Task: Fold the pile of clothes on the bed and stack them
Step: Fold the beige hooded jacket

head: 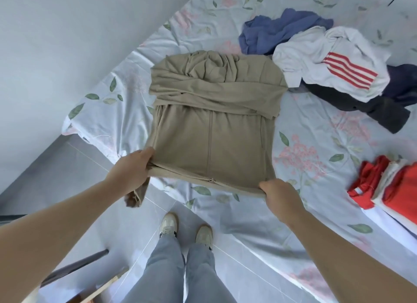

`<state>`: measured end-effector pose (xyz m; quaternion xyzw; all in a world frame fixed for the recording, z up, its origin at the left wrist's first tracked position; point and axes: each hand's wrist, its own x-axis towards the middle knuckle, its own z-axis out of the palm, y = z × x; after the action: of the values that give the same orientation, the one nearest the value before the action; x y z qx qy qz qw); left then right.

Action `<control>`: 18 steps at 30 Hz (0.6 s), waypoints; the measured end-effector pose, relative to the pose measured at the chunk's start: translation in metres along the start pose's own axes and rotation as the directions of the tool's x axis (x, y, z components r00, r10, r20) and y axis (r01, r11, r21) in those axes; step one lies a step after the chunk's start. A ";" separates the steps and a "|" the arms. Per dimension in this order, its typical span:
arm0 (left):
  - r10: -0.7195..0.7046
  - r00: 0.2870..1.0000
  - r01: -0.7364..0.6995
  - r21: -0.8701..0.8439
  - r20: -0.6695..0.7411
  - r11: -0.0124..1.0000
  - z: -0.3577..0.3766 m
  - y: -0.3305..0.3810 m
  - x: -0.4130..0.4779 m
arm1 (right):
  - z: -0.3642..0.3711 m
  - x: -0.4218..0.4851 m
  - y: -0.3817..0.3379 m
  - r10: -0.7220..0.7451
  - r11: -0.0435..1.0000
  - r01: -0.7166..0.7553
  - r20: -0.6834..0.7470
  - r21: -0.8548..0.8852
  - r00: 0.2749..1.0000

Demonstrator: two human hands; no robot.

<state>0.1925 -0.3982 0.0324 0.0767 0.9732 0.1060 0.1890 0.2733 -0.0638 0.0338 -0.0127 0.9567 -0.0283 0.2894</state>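
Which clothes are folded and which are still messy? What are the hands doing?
tan jacket: half folded, sleeves crossed over the front, hem held by both hands.
left hand: grips one hem corner.
right hand: grips the other hem corner.
blue garment: crumpled, unfolded.
white striped garment: crumpled, unfolded.
dark garment: unfolded, partly under the white one.
red and white stack: folded, stacked.

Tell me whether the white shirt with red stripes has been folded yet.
No, the white shirt with red stripes lies crumpled on the floral bed sheet, touching a rumpled blue garment.
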 end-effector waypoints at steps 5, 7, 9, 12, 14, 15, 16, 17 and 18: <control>0.043 0.929 -0.068 0.055 0.367 0.996 -0.018 0.008 -0.014 | 0.002 -0.026 0.009 -0.030 0.970 -0.039 0.277 0.239 0.960; 0.043 0.895 -0.080 0.064 0.444 0.995 -0.022 0.013 -0.016 | -0.005 -0.033 0.010 -0.013 0.951 -0.082 0.303 0.300 0.953; 0.055 0.877 -0.096 0.061 0.477 0.993 -0.027 0.017 -0.017 | -0.013 -0.035 0.010 -0.007 0.931 -0.111 0.321 0.348 0.947; 0.086 0.880 -0.091 -0.011 0.467 0.996 -0.036 0.015 -0.014 | -0.027 -0.032 0.008 0.014 0.940 -0.123 0.325 0.317 0.946; 0.136 0.887 -0.145 -0.015 0.440 0.989 -0.044 0.012 -0.008 | -0.034 -0.026 0.008 0.018 0.944 -0.105 0.270 0.313 0.963; 0.167 0.892 -0.189 0.009 0.421 0.982 -0.048 0.012 -0.003 | -0.036 -0.022 0.009 0.016 0.945 -0.089 0.227 0.316 0.974; 0.198 0.897 -0.234 0.043 0.394 0.971 -0.051 0.012 0.005 | -0.040 -0.016 0.010 0.014 0.947 -0.072 0.182 0.314 0.983; 0.226 0.904 -0.272 0.080 0.363 0.959 -0.054 0.012 0.015 | -0.044 -0.010 0.011 0.011 0.952 -0.053 0.138 0.302 0.990; 0.246 0.910 -0.296 0.106 0.333 0.949 -0.058 0.011 0.027 | -0.048 -0.003 0.011 0.010 0.960 -0.036 0.096 0.277 0.995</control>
<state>0.1470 -0.3926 0.0782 0.2418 0.9154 0.0419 0.3190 0.2489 -0.0500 0.0749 0.0381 0.9286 -0.1587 0.3332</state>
